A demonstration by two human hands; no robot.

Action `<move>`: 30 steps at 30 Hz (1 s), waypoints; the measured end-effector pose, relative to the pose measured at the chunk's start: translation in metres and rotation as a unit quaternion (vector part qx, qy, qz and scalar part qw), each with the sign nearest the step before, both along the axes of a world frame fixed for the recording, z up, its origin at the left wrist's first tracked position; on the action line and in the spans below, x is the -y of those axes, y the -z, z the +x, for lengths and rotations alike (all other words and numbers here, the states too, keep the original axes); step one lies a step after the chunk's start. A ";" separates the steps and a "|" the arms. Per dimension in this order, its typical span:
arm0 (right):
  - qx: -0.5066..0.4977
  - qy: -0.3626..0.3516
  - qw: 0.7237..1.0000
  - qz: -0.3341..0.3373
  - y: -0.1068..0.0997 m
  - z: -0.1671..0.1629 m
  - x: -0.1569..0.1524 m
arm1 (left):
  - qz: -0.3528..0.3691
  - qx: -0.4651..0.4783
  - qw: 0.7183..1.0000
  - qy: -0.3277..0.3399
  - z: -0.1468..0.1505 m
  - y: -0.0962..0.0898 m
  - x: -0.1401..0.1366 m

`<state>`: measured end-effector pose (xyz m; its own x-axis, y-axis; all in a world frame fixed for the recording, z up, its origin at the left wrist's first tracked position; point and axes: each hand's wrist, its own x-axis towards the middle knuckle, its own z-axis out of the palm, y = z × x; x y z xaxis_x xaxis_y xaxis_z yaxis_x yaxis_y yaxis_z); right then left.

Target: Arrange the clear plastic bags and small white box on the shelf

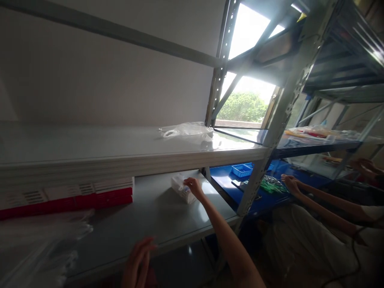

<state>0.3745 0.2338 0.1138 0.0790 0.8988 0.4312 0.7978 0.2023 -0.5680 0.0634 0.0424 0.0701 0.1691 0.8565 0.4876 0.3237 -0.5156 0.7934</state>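
My right hand (194, 187) reaches out across the lower grey shelf (156, 216) and pinches a small clear plastic packet (181, 188) lying near the shelf's far right end. My left hand (138, 262) hangs low at the front edge of that shelf, fingers apart and blurred, holding nothing that I can see. Red and white flat boxes (69, 196) are stacked on the left of the shelf, under the upper shelf board.
An upper white shelf (120, 154) carries a crumpled clear plastic bag (187, 131). Clear plastic wrap (39, 248) lies at the bottom left. A metal rack upright (270, 132) stands on the right. Beyond it another person's hands (290, 183) work at a blue surface with a blue tray (241, 170).
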 end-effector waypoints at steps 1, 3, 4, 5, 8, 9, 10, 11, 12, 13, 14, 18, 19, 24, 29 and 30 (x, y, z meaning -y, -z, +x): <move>-0.030 -0.047 0.998 0.010 0.002 -0.007 0.009 | 0.030 -0.020 0.999 -0.007 0.003 -0.011 -0.015; -0.089 -0.128 0.988 0.022 0.005 -0.026 0.026 | 0.091 -0.065 0.994 -0.010 0.007 -0.033 -0.046; -0.107 -0.159 0.981 0.023 0.006 -0.038 0.033 | 0.117 -0.086 0.989 -0.016 0.010 -0.041 -0.060; -0.118 -0.188 0.975 0.022 0.007 -0.050 0.040 | 0.141 -0.110 0.984 -0.022 0.011 -0.048 -0.073; -0.134 -0.258 0.957 0.021 0.010 -0.088 0.057 | 0.176 -0.199 0.964 0.007 0.011 -0.051 -0.100; -0.136 -0.276 0.951 0.021 0.010 -0.099 0.061 | 0.174 -0.227 0.958 0.021 0.010 -0.049 -0.104; -0.138 -0.293 0.946 0.019 0.010 -0.108 0.066 | 0.169 -0.251 0.953 0.032 0.007 -0.046 -0.107; -0.140 -0.308 0.941 0.018 0.011 -0.116 0.069 | 0.163 -0.271 0.948 0.036 0.003 -0.044 -0.107; -0.140 -0.318 0.938 0.018 0.010 -0.122 0.073 | 0.160 -0.287 0.944 0.032 -0.001 -0.043 -0.107; -0.140 -0.320 0.937 0.018 0.010 -0.126 0.076 | 0.160 -0.302 0.940 0.024 -0.007 -0.043 -0.105; -0.141 -0.315 0.939 0.019 0.009 -0.128 0.080 | 0.164 -0.314 0.935 0.013 -0.012 -0.045 -0.103; -0.142 -0.229 0.962 0.033 0.006 -0.115 0.093 | 0.179 -0.304 0.934 -0.059 -0.041 -0.054 -0.099; -0.150 -0.198 0.968 0.040 0.007 -0.107 0.097 | 0.176 -0.283 0.939 -0.081 -0.049 -0.053 -0.100; -0.258 -0.006 0.965 0.053 0.026 -0.065 0.118 | 0.138 -0.037 0.971 -0.193 -0.069 -0.036 -0.095; -0.172 0.158 0.956 0.175 0.020 -0.074 0.155 | 0.226 0.054 0.926 -0.299 -0.035 -0.042 -0.064; -0.109 0.142 0.965 0.194 0.013 -0.082 0.161 | 0.249 -0.017 0.938 -0.240 -0.027 -0.046 -0.060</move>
<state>0.2921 0.0726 0.1008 0.4244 0.6024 0.6760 0.7227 0.2244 -0.6537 0.0368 0.1028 0.1165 -0.1553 0.5045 0.8493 0.6347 -0.6079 0.4772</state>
